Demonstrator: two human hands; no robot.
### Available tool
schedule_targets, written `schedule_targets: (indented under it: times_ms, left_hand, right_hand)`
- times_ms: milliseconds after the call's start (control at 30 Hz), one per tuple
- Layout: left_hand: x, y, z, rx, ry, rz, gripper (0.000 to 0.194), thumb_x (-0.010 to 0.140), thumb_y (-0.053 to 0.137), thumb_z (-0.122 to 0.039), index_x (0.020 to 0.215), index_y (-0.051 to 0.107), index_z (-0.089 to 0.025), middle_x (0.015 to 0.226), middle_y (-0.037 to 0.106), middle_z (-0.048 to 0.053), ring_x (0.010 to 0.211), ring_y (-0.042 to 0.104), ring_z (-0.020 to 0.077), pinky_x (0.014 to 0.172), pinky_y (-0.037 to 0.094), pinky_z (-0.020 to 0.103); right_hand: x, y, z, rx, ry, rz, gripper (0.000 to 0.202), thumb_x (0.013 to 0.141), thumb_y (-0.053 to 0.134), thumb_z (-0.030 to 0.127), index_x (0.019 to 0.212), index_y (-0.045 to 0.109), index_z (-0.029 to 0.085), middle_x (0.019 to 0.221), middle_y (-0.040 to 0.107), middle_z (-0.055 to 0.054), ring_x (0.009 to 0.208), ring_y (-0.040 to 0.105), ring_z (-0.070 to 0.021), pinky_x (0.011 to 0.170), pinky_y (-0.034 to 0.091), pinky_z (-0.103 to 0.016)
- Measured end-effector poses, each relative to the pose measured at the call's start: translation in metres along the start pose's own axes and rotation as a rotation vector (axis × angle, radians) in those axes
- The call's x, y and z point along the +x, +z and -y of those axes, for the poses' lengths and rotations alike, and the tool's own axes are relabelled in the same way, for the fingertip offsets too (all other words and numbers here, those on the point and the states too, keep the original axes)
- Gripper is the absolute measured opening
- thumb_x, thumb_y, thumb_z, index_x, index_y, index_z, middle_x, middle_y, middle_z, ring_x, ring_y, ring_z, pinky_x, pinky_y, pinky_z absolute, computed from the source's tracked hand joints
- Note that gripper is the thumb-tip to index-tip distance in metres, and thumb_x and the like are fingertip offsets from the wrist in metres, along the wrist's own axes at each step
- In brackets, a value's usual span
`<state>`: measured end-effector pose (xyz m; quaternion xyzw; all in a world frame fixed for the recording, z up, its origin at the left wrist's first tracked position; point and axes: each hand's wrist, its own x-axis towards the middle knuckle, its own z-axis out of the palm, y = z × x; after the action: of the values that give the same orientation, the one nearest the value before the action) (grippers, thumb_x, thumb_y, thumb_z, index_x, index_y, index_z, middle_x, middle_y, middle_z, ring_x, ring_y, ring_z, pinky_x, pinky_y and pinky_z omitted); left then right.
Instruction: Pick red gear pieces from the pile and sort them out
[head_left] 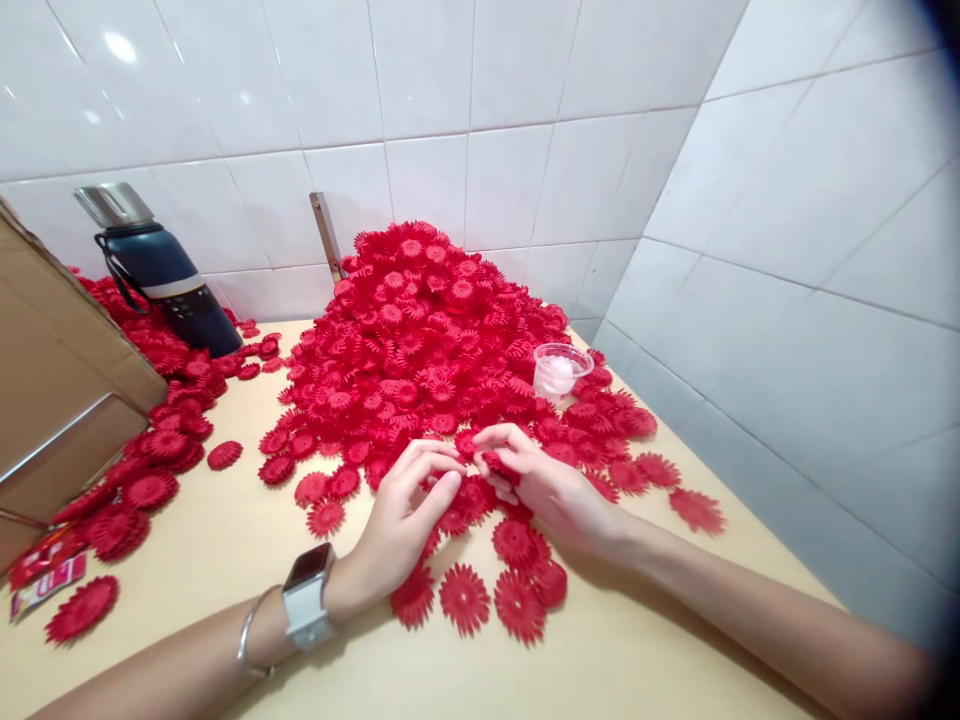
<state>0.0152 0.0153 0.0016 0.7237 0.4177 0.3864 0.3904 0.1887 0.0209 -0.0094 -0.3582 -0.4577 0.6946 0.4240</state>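
I note: dark blue flask [187, 300], silvery cap [124, 205]; white tiled wall [510, 70] behind; cardboard box [60, 390] far left, small packet [49, 587] near it.

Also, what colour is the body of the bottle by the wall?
Dark blue; the bottle shows in the head view.

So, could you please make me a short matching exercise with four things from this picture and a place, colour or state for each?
Things:
1. Insulated bottle
2. Heap of red fringed flowers
3. Smartwatch
4. Clear plastic cup

Descriptions:
A. Strapped around the left wrist
B. At the right-hand side of the heap, with something whitish inside
C. Dark blue, with a silver cap
D. Piled high in front of the tiled wall

Right pairs: 1-C, 2-D, 3-A, 4-B
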Motion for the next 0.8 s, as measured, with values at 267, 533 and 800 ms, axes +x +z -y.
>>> schedule_targets:
  times_ms: [267,533,800]
  left_hand:
    - [0.0007,0.0003,0.001,-0.001,0.011,-0.007,0.021,0.088,0.041,-0.027,0.086,0.061,-0.02,0.102,0.056,0.005,0.101,0.05,0.0186,0.092,0.038,0.032]
    - [0.0008,0.0003,0.0009,-0.02,0.017,0.005,0.022,0.089,0.039,-0.026,0.085,0.06,-0.02,0.102,0.055,0.004,0.101,0.051,0.0167,0.092,0.037,0.029]
    - [0.0006,0.0001,-0.0012,-0.044,0.002,0.074,0.022,0.086,0.045,-0.025,0.075,0.063,-0.019,0.099,0.054,0.004,0.096,0.053,0.0169,0.088,0.041,0.028]
  right_hand:
    - [-0.0005,0.0017,0.0029,0.003,0.015,0.014,0.018,0.088,0.037,0.036,0.084,0.046,0.021,0.052,0.029,0.007,0.045,0.019,-0.0091,0.045,0.016,-0.023]
    - [-0.0029,0.0026,0.005,-0.05,0.019,0.016,0.009,0.087,0.036,0.027,0.092,0.042,0.022,0.058,0.049,0.004,0.05,0.032,-0.0095,0.049,0.024,-0.023]
    - [-0.0086,0.0006,0.0005,-0.635,-0.369,0.045,0.031,0.087,0.042,0.023,0.117,0.033,0.025,0.118,0.045,-0.008,0.109,0.045,-0.019,0.092,0.038,-0.039]
